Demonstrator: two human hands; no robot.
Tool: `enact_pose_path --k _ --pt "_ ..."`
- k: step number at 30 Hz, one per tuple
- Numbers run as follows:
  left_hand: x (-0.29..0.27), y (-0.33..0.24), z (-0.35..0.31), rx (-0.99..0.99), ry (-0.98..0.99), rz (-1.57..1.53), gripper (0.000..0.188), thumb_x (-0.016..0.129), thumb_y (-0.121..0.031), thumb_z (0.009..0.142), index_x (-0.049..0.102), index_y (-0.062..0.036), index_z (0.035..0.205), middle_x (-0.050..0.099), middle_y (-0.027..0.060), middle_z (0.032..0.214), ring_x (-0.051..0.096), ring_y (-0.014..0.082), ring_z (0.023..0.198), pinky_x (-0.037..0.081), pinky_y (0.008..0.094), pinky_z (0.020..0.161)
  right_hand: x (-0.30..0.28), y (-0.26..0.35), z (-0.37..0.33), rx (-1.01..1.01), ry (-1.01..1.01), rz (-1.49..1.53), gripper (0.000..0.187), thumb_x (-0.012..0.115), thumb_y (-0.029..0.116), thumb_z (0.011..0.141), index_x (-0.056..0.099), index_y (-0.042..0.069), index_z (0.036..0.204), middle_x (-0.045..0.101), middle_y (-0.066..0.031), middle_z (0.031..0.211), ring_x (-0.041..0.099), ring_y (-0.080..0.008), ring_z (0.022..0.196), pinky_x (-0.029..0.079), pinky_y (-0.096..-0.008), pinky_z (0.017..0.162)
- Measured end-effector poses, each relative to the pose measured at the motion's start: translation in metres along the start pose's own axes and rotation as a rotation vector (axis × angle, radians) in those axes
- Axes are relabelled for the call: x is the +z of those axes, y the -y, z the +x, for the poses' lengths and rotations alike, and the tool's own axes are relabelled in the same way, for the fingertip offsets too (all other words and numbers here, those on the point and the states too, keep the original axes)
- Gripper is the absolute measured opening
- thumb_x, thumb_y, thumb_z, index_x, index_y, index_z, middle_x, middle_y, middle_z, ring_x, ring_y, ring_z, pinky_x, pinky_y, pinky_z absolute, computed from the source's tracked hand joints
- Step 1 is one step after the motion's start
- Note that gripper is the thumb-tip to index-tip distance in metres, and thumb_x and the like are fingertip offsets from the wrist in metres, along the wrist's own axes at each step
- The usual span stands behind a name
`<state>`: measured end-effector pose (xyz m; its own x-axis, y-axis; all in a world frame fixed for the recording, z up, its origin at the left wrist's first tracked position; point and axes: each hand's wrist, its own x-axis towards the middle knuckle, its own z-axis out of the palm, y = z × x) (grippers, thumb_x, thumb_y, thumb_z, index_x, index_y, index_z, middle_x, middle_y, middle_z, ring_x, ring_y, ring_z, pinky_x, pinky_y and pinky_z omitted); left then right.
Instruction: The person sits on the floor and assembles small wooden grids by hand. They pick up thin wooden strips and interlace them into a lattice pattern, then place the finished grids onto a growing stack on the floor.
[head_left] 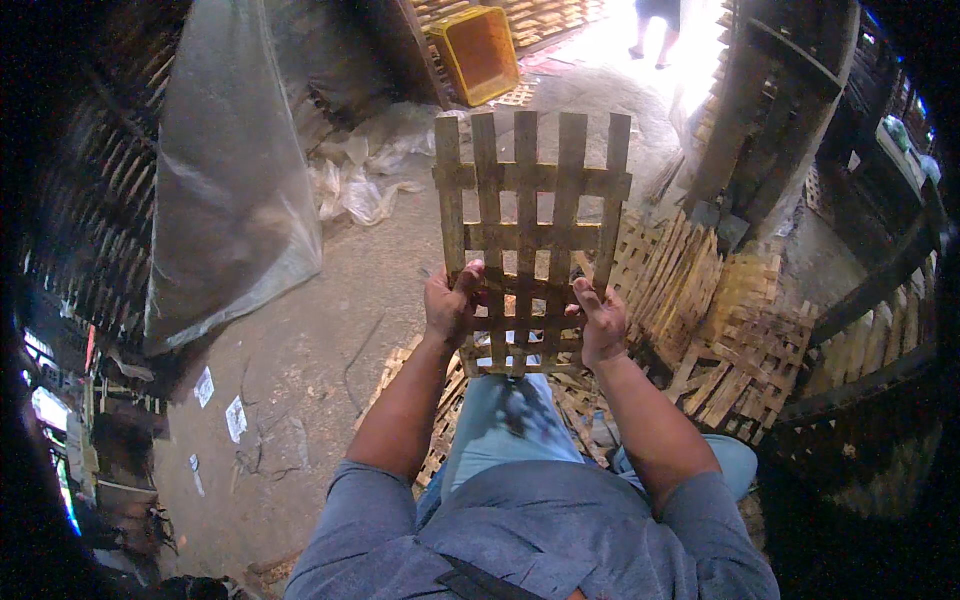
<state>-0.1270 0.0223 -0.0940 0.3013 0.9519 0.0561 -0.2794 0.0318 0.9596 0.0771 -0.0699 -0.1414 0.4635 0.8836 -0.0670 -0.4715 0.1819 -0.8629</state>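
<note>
In the head view, the left hand (452, 303) and the right hand (602, 318) grasp the two side edges of a brown rectangular lattice panel of flat wooden strips (526, 236), near its lower part. The panel is in front of the body, over the blue-clad legs (508, 430), and it covers part of the floor behind. To the right lie brown lattice pieces (755, 365), partly hidden by the right forearm. At left hangs a grey translucent sheet (225, 200); beyond the panel are crumpled clear plastic (360, 190) and a yellow plastic crate (480, 60).
</note>
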Motion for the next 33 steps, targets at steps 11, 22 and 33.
enact_pose_path --k 11,22,33 --pt "-0.003 0.013 -0.01 0.218 -0.008 0.041 0.04 0.075 -0.037 0.085 0.05 -0.0102 0.099 0.058 0.0016 0.08 0.057 0.0101 0.061 0.046 0.0232 0.05 -0.027 -0.025 0.004 -0.093 0.109 -0.109 0.02 0.067 0.024 0.094 0.062 0.006 0.099 0.064 -0.0016 0.086 0.062 -0.0131 0.079 0.049 -0.0308 0.075" --pt "-0.017 0.021 -0.012 0.411 0.025 0.097 0.035 0.071 -0.034 0.089 0.045 -0.011 0.095 0.054 -0.0004 0.079 0.053 0.0074 0.063 0.046 0.023 0.056 -0.018 -0.013 0.001 -0.082 0.212 -0.044 0.025 0.067 0.027 0.093 0.06 0.006 0.104 0.065 -0.0014 0.09 0.061 -0.0115 0.079 0.05 -0.0298 0.076" --pt "-0.017 -0.058 -0.014 0.322 0.063 0.253 0.023 0.07 -0.024 0.092 0.059 -0.0045 0.099 0.064 0.0025 0.083 0.061 0.0105 0.073 0.051 0.0288 0.067 0.029 0.078 -0.008 -0.243 0.291 -0.325 0.052 0.067 0.054 0.088 0.06 0.004 0.104 0.062 -0.0021 0.09 0.057 -0.0133 0.082 0.047 -0.0302 0.075"
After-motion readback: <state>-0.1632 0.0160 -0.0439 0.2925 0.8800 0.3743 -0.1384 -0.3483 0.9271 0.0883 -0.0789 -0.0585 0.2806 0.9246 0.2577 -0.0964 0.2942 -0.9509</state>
